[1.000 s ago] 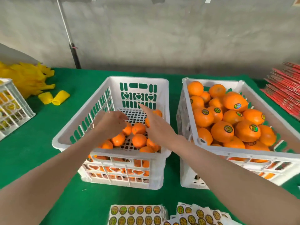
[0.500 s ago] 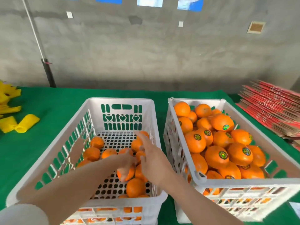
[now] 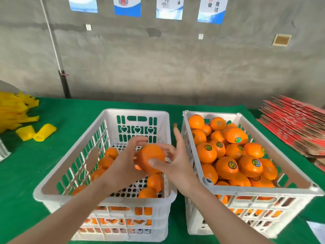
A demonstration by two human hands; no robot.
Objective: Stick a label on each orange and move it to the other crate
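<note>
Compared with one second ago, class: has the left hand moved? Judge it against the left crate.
Yes. The left hand rose from the floor of the left crate, gripping an orange, to about rim height, nearer the crate's right wall.

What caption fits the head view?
Left hand holds an orange above the left crate while the right hand touches it; labelled oranges fill the right crate.
</note>
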